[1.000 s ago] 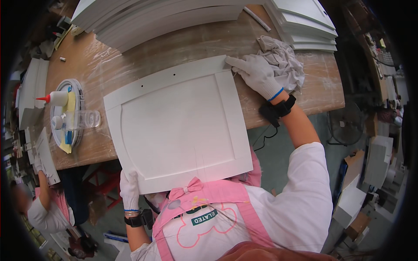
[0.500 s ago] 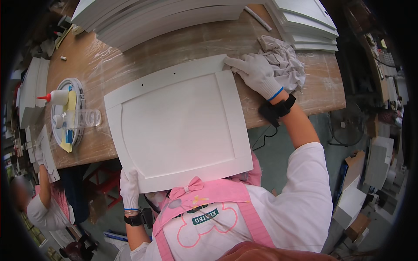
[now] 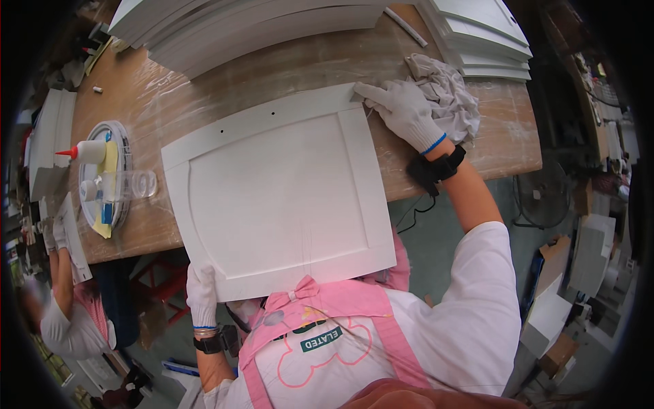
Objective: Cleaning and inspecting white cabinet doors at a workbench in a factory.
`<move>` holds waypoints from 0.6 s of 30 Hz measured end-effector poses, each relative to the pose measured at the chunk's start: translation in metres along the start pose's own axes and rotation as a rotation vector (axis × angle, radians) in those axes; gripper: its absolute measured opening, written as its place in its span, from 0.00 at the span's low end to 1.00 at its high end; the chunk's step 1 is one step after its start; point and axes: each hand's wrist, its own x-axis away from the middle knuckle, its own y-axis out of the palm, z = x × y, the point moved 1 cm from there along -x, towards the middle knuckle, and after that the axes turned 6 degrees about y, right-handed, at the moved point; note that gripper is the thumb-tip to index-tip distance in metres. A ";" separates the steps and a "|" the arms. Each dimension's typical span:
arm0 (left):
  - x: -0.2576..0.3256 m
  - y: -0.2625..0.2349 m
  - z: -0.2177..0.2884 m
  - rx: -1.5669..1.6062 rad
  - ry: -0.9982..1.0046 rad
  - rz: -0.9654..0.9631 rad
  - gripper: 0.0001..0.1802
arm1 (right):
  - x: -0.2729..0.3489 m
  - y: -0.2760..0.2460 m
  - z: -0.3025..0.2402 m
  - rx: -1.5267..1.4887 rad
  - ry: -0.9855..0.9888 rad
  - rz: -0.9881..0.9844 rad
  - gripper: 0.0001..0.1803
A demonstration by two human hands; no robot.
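A white cabinet door panel (image 3: 279,198) with a raised frame and two small dark holes lies tilted from the table's edge toward my lap. My left hand (image 3: 201,290), in a white knit glove, is closed around its near left corner. At the far right corner is my right hand (image 3: 402,109), gloved too, its fingers pinched together at the panel's edge. A small greyish piece (image 3: 357,97) shows at those fingertips, too small to name. Beside that hand lies a crumpled grey-white rag (image 3: 449,99).
White panels (image 3: 259,34) are stacked at the back, more (image 3: 484,41) at the back right. On the table's (image 3: 150,225) left, a round lid (image 3: 126,136) carries a red-tipped glue bottle (image 3: 90,151) and a clear bottle (image 3: 133,185). A co-worker (image 3: 71,313) works at far left.
My right hand has shifted very slightly rightward at the corner, and the greyish piece shows more. The panel and my left hand stay almost still. The co-worker's second hand has come into view.
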 end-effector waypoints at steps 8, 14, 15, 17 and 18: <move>0.001 0.004 0.030 0.003 0.002 -0.009 0.40 | 0.004 -0.006 -0.007 -0.010 -0.010 -0.036 0.17; 0.000 0.002 0.023 -0.031 -0.023 -0.021 0.42 | 0.009 -0.005 -0.009 -0.013 0.030 -0.041 0.19; 0.001 0.002 0.020 -0.006 -0.025 -0.012 0.42 | 0.008 -0.006 -0.013 0.065 0.012 -0.086 0.19; -0.001 0.002 0.025 -0.016 -0.016 -0.025 0.42 | 0.010 0.000 -0.003 -0.018 0.047 -0.058 0.19; -0.001 0.002 0.026 -0.027 -0.010 -0.035 0.43 | 0.011 0.002 0.001 -0.103 0.079 -0.033 0.18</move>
